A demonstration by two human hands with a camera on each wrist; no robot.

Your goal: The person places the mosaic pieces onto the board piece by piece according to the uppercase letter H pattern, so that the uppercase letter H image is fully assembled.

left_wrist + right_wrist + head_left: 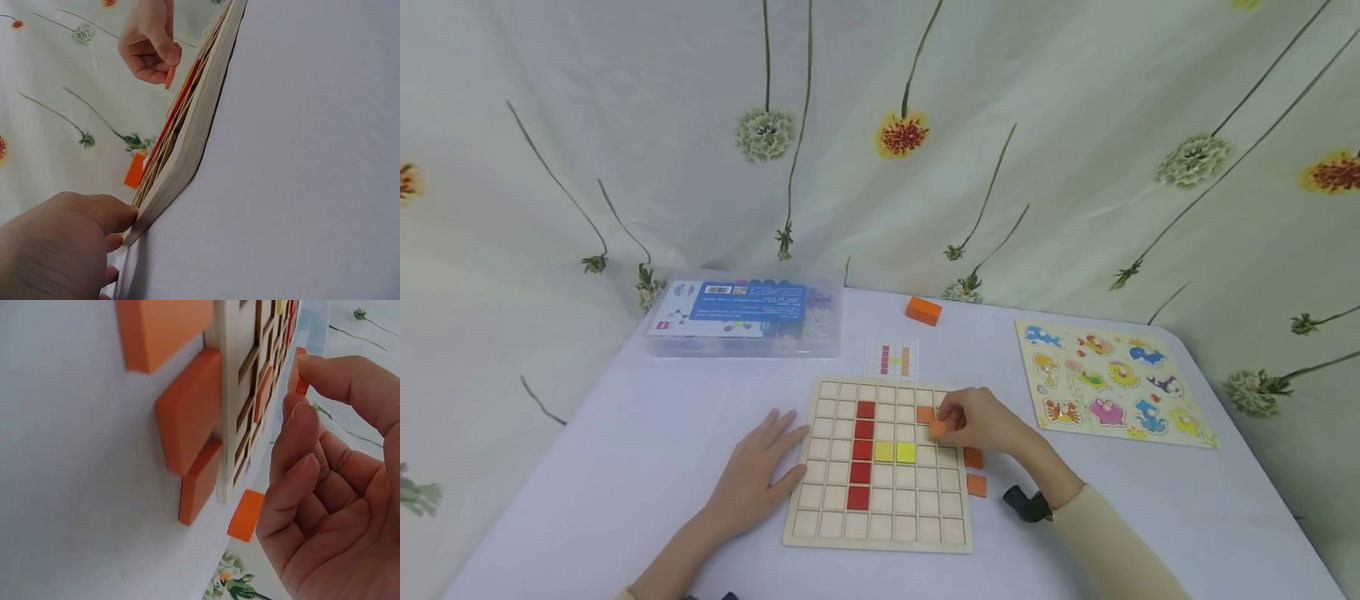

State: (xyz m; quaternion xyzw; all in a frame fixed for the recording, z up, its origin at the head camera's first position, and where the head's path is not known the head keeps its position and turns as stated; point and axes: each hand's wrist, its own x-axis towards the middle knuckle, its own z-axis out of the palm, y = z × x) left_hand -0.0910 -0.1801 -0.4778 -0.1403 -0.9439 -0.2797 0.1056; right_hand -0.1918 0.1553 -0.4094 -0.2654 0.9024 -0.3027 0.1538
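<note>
The right hand (981,421) pinches an orange tile (937,429) over the wooden grid board (880,533). The left hand (760,479) rests flat on the board's edge. Five red tiles (861,454), two yellow tiles (895,452) and one orange tile are in; most squares look empty.

I see a makeshift recording corner: a flowered curtain (880,125) hangs behind a white table (625,433) set with children's puzzles (1112,383) and a plastic box (745,317).

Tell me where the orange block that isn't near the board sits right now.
In the head view the orange block lies at the table's far edge by the curtain, right of the clear plastic box and beyond the pattern card.
</note>
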